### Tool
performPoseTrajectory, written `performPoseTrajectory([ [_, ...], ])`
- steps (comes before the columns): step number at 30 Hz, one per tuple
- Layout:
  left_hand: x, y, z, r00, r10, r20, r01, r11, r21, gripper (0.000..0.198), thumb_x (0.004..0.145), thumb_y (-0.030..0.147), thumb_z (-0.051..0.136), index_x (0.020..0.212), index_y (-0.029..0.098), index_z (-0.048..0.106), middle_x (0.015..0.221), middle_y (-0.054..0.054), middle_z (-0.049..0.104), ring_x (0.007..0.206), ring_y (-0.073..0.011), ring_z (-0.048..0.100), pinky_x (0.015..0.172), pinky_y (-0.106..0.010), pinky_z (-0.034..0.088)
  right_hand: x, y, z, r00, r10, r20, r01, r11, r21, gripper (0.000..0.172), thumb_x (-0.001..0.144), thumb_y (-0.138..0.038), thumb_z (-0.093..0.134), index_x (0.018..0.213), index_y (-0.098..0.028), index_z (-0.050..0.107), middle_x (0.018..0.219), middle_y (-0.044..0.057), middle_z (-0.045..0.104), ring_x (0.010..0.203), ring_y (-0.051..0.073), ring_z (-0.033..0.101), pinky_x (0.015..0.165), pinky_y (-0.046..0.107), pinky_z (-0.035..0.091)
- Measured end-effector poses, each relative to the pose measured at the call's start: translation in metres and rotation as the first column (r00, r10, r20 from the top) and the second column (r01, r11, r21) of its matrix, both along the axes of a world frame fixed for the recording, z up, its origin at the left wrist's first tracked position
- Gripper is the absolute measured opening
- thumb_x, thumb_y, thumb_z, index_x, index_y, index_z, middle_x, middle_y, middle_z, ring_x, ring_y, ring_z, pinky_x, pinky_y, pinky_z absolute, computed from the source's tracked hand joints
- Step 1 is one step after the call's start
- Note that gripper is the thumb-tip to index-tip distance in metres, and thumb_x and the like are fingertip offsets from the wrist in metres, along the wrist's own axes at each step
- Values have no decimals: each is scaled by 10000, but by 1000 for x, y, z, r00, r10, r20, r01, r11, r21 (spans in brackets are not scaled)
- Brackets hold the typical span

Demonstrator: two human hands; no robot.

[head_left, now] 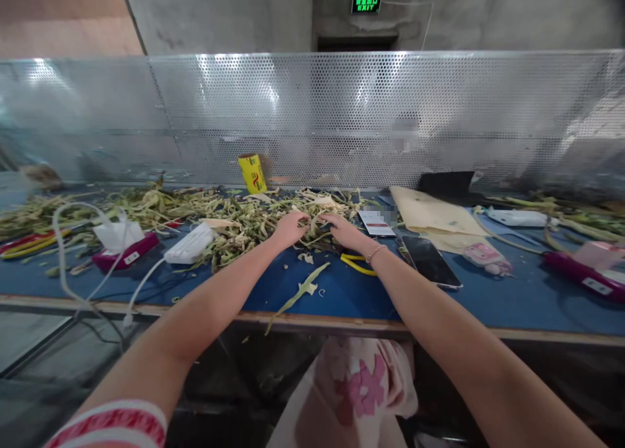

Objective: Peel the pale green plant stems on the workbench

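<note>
Both my arms reach forward over a blue table (488, 298). My left hand (291, 228) rests on a heap of pale green plant trimmings (229, 217), fingers curled down into it. My right hand (342, 230) lies beside it on the same heap, fingers bent and touching the scraps; a thin bracelet is on that wrist. What either hand grips, if anything, is hidden by the scraps. A yellow-handled tool (359, 264) lies on the table just under my right wrist. A long strip of peel (300, 292) lies near the front edge.
A perforated metal screen (342, 116) closes off the back. A yellow box (252, 172) stands against it. White charger and cables (188, 245) lie left, a magenta device (127, 252) beside them. A black phone (432, 261), card (375, 221) and brown envelopes (434, 217) lie right.
</note>
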State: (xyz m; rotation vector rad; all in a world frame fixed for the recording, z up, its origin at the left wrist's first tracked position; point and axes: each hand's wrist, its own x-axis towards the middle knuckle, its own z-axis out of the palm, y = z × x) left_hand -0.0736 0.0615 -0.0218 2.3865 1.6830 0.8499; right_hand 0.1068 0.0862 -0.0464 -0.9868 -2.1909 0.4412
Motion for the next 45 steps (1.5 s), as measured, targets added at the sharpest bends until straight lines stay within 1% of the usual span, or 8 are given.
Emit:
performPoseTrajectory([
  [6, 0, 2, -3, 996, 28, -82, -29, 1000, -10, 255, 667, 250, 579, 908, 196, 644, 994, -43, 642, 958, -214, 564, 853, -302, 421, 7, 3, 1, 958, -13, -286, 11, 1000, -8, 521, 640, -22, 355, 1077, -190, 583, 1205, 61, 512, 1128, 159, 473, 1033, 365, 300],
  [11, -1, 3, -3, 986, 59, -157, -70, 995, -64, 208, 669, 301, 575, 838, 209, 653, 936, -28, 654, 907, -205, 575, 802, -287, 430, 7, -9, 9, 874, -43, -484, -44, 985, -168, 442, 670, -31, 359, 1026, -167, 582, 1195, 83, 505, 1047, 161, 540, 932, 362, 420],
  [15, -1, 6, -4, 978, 85, -191, -96, 994, -46, 194, 670, 326, 568, 799, 212, 656, 888, -37, 658, 871, -209, 581, 755, -277, 436, 5, -16, 16, 795, -101, -599, -77, 961, -264, 338, 716, -78, 405, 987, -177, 580, 1203, 75, 503, 1048, 164, 543, 899, 353, 445],
  [19, -2, 10, -7, 980, 53, -190, -62, 997, -39, 185, 678, 288, 531, 777, 206, 664, 860, -55, 659, 850, -222, 585, 740, -288, 432, 5, -20, 19, 724, -137, -676, -124, 938, -323, 262, 738, -173, 487, 986, -192, 572, 1246, 57, 469, 977, 145, 574, 850, 323, 484],
  [24, -2, 8, -5, 981, 26, -190, -33, 999, -34, 171, 675, 254, 509, 730, 204, 663, 814, -47, 659, 809, -192, 583, 727, -250, 422, 6, -25, 23, 635, -162, -756, -155, 931, -329, 289, 706, -198, 556, 995, -190, 561, 1105, 47, 560, 948, 143, 574, 840, 324, 498],
  [32, -3, 3, 2, 993, 10, -119, -17, 998, -59, 200, 692, 291, 498, 720, 185, 665, 702, -35, 651, 644, -169, 562, 623, -254, 412, 13, -26, 30, 468, -181, -865, -226, 922, -314, 265, 685, -188, 599, 945, -192, 543, 979, 34, 569, 955, 137, 572, 852, 310, 489],
  [40, -4, 4, 2, 995, 32, -99, -37, 998, -43, 166, 685, 259, 513, 727, 186, 656, 790, -51, 657, 779, -202, 582, 734, -288, 426, 13, -25, 28, 500, -186, -846, -205, 923, -324, 305, 661, -221, 628, 950, -187, 538, 895, 31, 582, 953, 147, 568, 849, 313, 487],
  [45, 2, -5, 5, 996, 69, -64, -60, 990, 128, 296, 618, 239, 577, 902, 158, 600, 1031, -106, 582, 1018, -272, 499, 892, -365, 370, 8, -31, 28, 573, -194, -796, -184, 916, -355, 347, 684, -197, 593, 1023, -190, 519, 1056, 53, 562, 970, 158, 570, 844, 321, 498],
])
